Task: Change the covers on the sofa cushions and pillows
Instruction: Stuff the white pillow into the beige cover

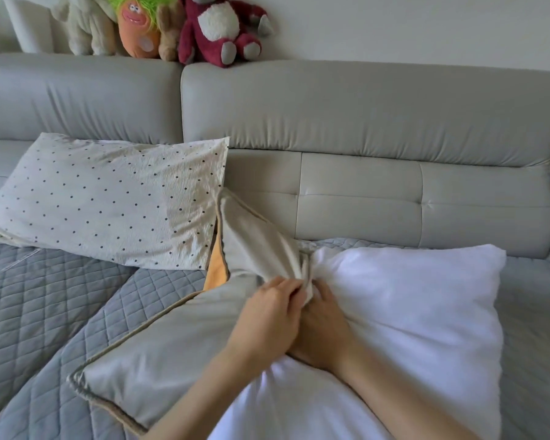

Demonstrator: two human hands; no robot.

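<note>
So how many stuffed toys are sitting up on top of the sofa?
4, in a row: cream toy leftmost, orange green-haired toy, tan toy, dark red bear. More may hide beyond the frame's top edge.

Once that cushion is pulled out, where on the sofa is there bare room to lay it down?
Two free patches of quilted seat cover: left front, below the dotted pillow, and the strip right of the white cushion insert. The middle is crowded by the grey cover and both hands.
</note>
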